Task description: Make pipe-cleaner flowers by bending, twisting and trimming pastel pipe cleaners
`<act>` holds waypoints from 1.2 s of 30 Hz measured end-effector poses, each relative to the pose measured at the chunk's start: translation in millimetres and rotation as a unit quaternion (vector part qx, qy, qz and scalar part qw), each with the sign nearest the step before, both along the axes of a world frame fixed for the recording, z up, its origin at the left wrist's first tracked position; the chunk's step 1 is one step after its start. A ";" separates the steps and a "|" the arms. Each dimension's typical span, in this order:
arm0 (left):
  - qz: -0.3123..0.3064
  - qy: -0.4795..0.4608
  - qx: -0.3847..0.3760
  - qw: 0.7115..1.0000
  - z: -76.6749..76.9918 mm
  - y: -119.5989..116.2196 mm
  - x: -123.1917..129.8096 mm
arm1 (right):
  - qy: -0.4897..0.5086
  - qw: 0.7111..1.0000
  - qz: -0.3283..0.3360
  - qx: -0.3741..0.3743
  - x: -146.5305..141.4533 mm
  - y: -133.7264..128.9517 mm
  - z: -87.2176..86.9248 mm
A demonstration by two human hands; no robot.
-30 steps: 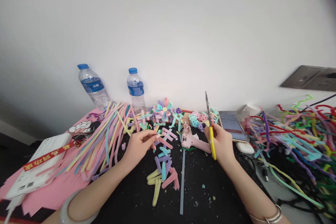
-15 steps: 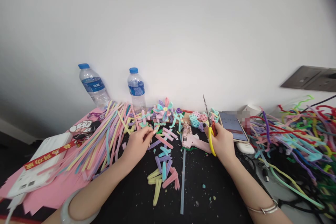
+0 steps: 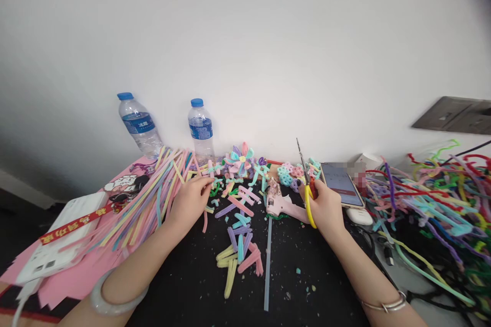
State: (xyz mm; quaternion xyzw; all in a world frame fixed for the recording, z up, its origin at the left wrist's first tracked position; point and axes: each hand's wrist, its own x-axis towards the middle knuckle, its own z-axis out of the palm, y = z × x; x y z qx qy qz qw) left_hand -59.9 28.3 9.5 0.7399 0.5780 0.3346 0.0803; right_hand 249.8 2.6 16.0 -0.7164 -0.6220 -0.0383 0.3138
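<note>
- The left hand [image 3: 194, 202] is over the left part of the desk [image 3: 299, 296], beside the long fuzzy strips [image 3: 153, 204]; its thumb and fingers are bent towards each other, and I cannot tell if they pinch some strip.
- The right hand [image 3: 324, 209] is closed around the scissors [image 3: 308, 194] by their yellow handle; the blades point up and towards the far edge of the desk, beside the glue gun [image 3: 286, 207].
- The short fuzzy pieces [image 3: 230, 278], in yellow, pink, purple and light blue, are lying between the two hands, in the middle of the desk; some of them cross each other.
- The clear stick [image 3: 267, 271] lies below the glue gun and is directed to the near edge; small crumbs are scattered on its right.
- At the far edge there is a flower [image 3: 242, 159] of many colours; the upright bottle [image 3: 201, 129] is to its left, and the tilted bottle [image 3: 139, 123] is more to the left.
- The pink paper [image 3: 65, 283] is at the left edge, under a white device [image 3: 57, 245]; on the right side lie a phone [image 3: 339, 184], a white case [image 3: 359, 216] and a tangled heap [image 3: 452, 214] of fuzzy stems.
</note>
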 end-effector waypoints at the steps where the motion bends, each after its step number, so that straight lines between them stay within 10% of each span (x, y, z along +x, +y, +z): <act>1: 0.000 -0.001 0.006 1.000 0.4 0.1 -0.4 | -0.001 1.000 0.001 0.000 0.1 -0.1 0.0; 20: 0.068 0.047 0.065 0.994 14.4 -3.9 -1.5 | -0.093 0.994 -0.056 -0.021 2.1 2.4 5.6; 28: 0.140 0.176 -0.111 0.968 15.5 1.3 -9.0 | -0.094 0.993 0.055 0.052 10.2 6.5 1.3; 36: 0.104 0.171 -0.115 0.973 8.3 2.7 -7.9 | -0.050 0.994 0.091 0.035 17.6 13.0 -12.3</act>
